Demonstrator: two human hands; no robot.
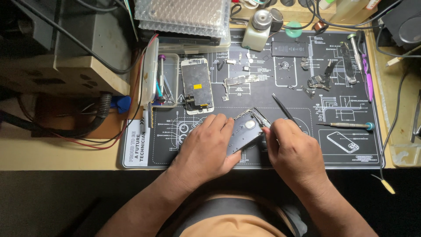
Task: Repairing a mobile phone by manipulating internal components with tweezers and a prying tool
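Left hand [206,147] clamps the open phone housing [244,131] on the mat [263,160] near the counter's front edge, right hand [293,149] pinching tweezers [283,107] into it; a slip could gouge parts or flick one away.

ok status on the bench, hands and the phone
Left hand steadying phone housing on black repair mat. Right hand holding tweezers at its edge. Screen panel apart.

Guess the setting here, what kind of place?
Likely a phone repair bench: a black repair mat with printed diagrams, a detached phone screen, and an opened phone housing under both hands.
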